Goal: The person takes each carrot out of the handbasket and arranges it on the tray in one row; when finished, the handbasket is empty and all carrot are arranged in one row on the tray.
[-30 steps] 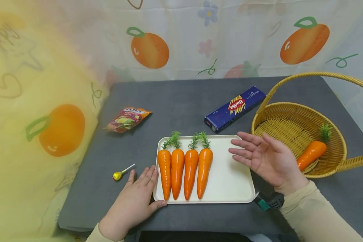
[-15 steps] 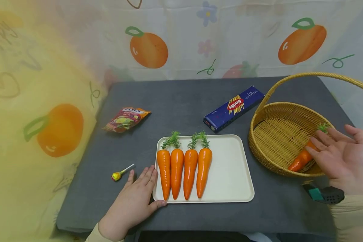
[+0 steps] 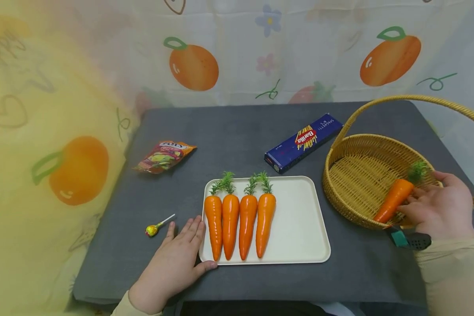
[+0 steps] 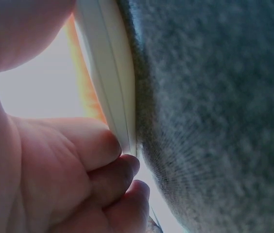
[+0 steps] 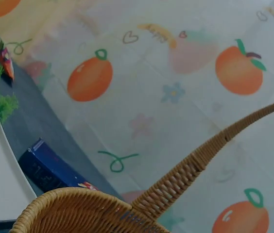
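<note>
My left hand (image 3: pixel 174 261) lies along the left edge of a white tray (image 3: pixel 300 219), fingers extended and thumb at its near corner. In the left wrist view the fingertips (image 4: pixel 108 145) meet the tray's side (image 4: pixel 112 73). Several orange carrots (image 3: pixel 230 224) with green tops lie side by side on the tray's left half, tips toward me. At the right, my right hand (image 3: pixel 442 206) reaches over the near-right rim of a wicker basket (image 3: pixel 339 197). Its relaxed fingers are right beside a single carrot (image 3: pixel 395 197) inside. The right wrist view shows the basket's rim and handle (image 5: pixel 190 170), not the hand.
A blue spaghetti box (image 3: pixel 304 142) lies behind the tray. A colourful candy bag (image 3: pixel 166 156) lies at the back left, and a yellow lollipop (image 3: pixel 153 229) lies left of my left hand. The basket's tall handle (image 3: pixel 411 97) arches over the right side of the grey table (image 3: pixel 221 127).
My right hand has moved from over the tray's right side to the right, then down into the basket beside the carrot. The left hand has stayed at the tray's edge.
</note>
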A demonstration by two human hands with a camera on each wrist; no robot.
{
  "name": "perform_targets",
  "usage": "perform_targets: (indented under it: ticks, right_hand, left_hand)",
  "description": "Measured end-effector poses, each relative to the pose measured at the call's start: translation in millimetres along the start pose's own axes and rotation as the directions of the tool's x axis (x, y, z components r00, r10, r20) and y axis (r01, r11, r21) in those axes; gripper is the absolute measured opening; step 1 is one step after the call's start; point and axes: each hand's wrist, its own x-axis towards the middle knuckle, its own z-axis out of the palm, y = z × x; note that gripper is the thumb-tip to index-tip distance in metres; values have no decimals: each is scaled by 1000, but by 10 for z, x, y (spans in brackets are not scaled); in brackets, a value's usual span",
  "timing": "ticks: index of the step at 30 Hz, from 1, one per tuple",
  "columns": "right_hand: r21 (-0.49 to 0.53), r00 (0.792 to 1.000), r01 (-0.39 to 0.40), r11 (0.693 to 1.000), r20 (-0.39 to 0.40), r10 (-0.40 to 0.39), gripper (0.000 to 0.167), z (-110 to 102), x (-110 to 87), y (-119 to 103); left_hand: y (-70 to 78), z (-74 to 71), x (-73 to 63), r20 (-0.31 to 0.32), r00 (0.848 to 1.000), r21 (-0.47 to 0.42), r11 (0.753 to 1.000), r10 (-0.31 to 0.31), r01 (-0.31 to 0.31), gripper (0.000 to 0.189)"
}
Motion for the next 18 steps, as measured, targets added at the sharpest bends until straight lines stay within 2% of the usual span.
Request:
perform_targets:
  ticks: [2, 7, 12, 18]
  right_hand:
    - [-73, 999, -27, 997, 24, 29, 74, 9, 38, 2]
    - [-53, 990, -119, 991, 67, 123, 75, 91, 161, 10]
    - [-52, 969, -220, 974, 107, 225, 75, 216, 303, 31]
    - [-187, 958, -242, 952, 109, 265, 77, 376, 464, 126]
  left_hand:
    - [1, -5, 6, 3, 1000, -3, 1000, -4, 4, 111]
    - [4, -9, 17, 19, 1000, -9, 1000, -23, 23, 112]
    - [5, -12, 19, 29, 999, -7, 1000, -28, 28, 112]
    - [10, -22, -2, 20, 1000, -18, 1000, -16, 17, 112]
